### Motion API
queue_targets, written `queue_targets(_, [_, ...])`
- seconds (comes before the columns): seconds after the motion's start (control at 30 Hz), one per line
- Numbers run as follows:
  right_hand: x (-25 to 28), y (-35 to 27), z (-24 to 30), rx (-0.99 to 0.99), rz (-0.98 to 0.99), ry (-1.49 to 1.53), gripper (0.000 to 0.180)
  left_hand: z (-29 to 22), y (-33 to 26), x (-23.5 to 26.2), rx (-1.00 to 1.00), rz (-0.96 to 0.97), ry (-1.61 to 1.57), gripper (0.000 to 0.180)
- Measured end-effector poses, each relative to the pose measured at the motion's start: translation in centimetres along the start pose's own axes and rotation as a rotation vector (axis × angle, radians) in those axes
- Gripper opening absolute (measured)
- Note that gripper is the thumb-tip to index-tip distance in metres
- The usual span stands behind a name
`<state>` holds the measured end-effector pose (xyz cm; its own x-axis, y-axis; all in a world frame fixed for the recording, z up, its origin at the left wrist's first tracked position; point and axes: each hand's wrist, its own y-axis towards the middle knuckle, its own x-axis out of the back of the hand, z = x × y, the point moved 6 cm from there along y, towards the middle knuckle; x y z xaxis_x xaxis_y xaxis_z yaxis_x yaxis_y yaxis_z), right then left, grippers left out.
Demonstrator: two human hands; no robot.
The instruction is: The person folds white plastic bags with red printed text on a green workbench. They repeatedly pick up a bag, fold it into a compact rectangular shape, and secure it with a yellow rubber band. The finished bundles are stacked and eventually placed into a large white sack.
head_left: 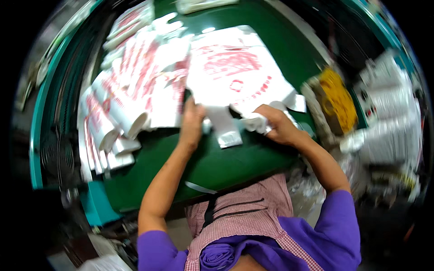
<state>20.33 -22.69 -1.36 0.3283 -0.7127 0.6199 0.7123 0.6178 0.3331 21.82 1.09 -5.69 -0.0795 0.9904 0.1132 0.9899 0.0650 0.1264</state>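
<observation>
A stack of flat white plastic bags (226, 86) with red print lies in front of me on the green tabletop (244, 156). At its near left corner is my left hand (193, 123), slightly blurred, its fingers closed on the edge of the stack. My right hand (279, 125) is closed around a crumpled white piece of plastic (255, 122) by the near right corner. Between the hands a white plastic strip (226, 128) hangs toward me from the near edge. The fingertips of my right hand are partly hidden by the plastic.
Folded and rolled printed bags (135, 90) pile up on the left. A box with yellow material (337, 101) stands at the table's right edge, with bundled white plastic (389, 117) beyond it. A teal machine frame (40, 131) runs along the left. A thin scrap strip (201, 188) lies near the front edge.
</observation>
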Motion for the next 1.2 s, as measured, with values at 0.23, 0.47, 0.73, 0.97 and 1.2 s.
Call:
queue_targets(0.23, [8.0,-8.8,8.4,0.287,-0.446,0.129,0.038,0.7,-1.3,0.2,0.174,0.008,-0.335,0.065])
queue_targets(0.47, [25.6,-29.4,1.9,0.025,-1.736,-0.082,0.015,-0.2,-5.9,2.0,0.14,0.021,0.074,0.064])
queue_targets(0.73, [27.6,-43.6,-19.9,-1.098,-1.317,-0.428,0.052,-0.6,-8.2,3.4,0.248,0.143,0.222,0.045])
queue_targets(0.97, [6.9,-19.8,3.2,0.059,-0.212,-0.664,0.059,-1.1,-11.4,3.9,0.372,0.152,0.205,0.038])
queue_targets(1.2, [3.3,-14.8,-0.7,-0.102,0.03,-0.616,0.075,-1.5,-14.0,5.4,0.233,0.218,-0.593,0.058])
